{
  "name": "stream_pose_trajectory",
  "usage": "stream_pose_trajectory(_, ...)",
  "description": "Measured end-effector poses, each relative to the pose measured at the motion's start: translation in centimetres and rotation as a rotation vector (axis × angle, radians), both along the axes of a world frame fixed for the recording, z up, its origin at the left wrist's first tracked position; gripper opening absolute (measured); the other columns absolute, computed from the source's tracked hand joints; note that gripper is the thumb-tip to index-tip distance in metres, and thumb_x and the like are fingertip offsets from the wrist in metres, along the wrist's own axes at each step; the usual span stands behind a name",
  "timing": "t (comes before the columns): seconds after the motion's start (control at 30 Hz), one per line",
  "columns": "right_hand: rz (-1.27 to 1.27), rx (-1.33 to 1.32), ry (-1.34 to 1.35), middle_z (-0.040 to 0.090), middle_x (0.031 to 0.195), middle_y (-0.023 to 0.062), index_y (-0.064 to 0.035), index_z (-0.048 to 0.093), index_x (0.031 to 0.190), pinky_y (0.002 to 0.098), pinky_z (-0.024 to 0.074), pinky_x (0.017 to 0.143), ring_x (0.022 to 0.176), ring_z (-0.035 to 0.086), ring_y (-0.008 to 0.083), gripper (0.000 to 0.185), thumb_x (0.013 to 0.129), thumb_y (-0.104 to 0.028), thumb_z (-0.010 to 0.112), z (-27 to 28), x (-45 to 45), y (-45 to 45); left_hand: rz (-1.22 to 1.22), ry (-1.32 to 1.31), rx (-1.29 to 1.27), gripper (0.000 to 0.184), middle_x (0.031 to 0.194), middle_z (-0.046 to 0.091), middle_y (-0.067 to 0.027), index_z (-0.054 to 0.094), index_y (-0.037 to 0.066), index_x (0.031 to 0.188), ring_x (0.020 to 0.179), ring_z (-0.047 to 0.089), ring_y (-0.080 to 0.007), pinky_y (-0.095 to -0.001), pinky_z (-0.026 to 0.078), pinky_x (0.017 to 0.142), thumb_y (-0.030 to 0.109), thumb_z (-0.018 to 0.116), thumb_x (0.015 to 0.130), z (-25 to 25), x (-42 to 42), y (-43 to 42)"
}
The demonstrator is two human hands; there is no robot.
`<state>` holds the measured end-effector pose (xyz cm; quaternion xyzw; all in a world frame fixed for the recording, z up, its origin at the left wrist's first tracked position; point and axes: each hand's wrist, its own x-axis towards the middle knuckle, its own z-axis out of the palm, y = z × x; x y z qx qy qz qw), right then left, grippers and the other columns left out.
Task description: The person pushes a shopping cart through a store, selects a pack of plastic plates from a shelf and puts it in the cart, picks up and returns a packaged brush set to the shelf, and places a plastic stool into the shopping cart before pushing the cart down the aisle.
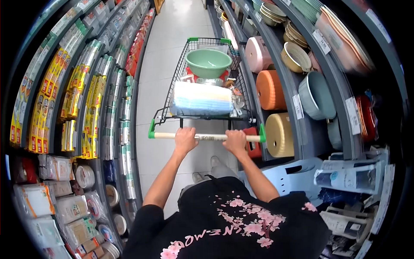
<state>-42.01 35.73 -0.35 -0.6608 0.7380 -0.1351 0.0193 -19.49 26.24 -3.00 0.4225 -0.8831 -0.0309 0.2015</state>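
Straight ahead at twelve o'clock, a shopping cart (215,117) of black wire mesh, with green plastic at the far corners and, across the near end, a pale handle (212,137), dark lettering along its middle and green pieces at both ends. Loaded towards twelve o'clock with a round green basin (208,62), rim up; towards six o'clock with a bulky white-and-blue wrapped pack (202,99). Closed around the handle, on its nine o'clock side, the left hand (186,138), fingers curled over the bar. Likewise closed around it, on the three o'clock side, the right hand (236,140). In rows at nine o'clock, yellow boxes (92,114); from one to three o'clock, on grey shelves (309,136), rounded plastic goods (271,90) in pink, orange and yellow.
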Motion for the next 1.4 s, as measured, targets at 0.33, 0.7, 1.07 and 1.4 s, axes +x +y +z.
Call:
stream_pose_trajectory(0.33, 0.041, 0.136, -0.138, 0.068, 0.074, 0.0125, -0.0065, 0.067, 0.073, 0.0434, 0.048, 0.068, 0.074, 0.067, 0.0312, 0.012, 0.068, -0.017, 0.069, 0.0, -2.8, 4.3, 0.011, -0.014, 0.02, 0.011, 0.064, 0.058, -0.0044, 0.06, 0.012, 0.066, 0.066, 0.059, -0.0243, -0.0379, 0.044, 0.064, 0.017, 0.068, 0.06, 0.8, -2.5, 4.8)
stream_pose_trajectory(0.7, 0.025, 0.343, -0.177, 0.069, 0.079, 0.0168, -0.0054, 0.069, 0.079, 0.0474, 0.0527, 0.071, 0.077, 0.068, 0.0363, 0.016, 0.071, -0.02, 0.067, 1.3, -4.6, 6.6, 0.002, -0.038, 0.13, 0.01, 0.065, 0.058, -0.0039, 0.063, 0.013, 0.067, 0.068, 0.06, -0.0236, -0.0384, 0.044, 0.065, 0.017, 0.068, 0.06, 1.3, -4.0, 7.2)
stream_pose_trajectory(1.07, 0.321, 0.475, -0.361, 0.068, 0.088, 0.0176, -0.0048, 0.064, 0.097, 0.0461, 0.0502, 0.076, 0.086, 0.065, 0.0378, 0.033, 0.081, -0.033, 0.071, 6.3, -0.8, 3.3, 0.204, -0.284, 0.294, 0.023, 0.084, 0.063, -0.0099, 0.069, 0.009, 0.086, 0.093, 0.061, -0.0265, -0.0413, 0.044, 0.087, 0.019, 0.07, 0.066, 3.6, -4.0, 9.0)
stream_pose_trajectory(1.4, 0.915, 0.384, -0.649, 0.067, 0.097, 0.0181, -0.001, 0.064, 0.103, 0.0404, 0.0507, 0.08, 0.091, 0.065, 0.0336, 0.027, 0.086, -0.021, 0.07, 10.9, 12.1, 1.5, 0.626, 0.672, 0.749, 0.036, 0.115, 0.067, -0.016, 0.065, 0.002, 0.114, 0.103, 0.065, -0.0323, -0.0392, 0.05, 0.092, 0.022, 0.07, 0.085, 12.7, 5.4, 21.5)
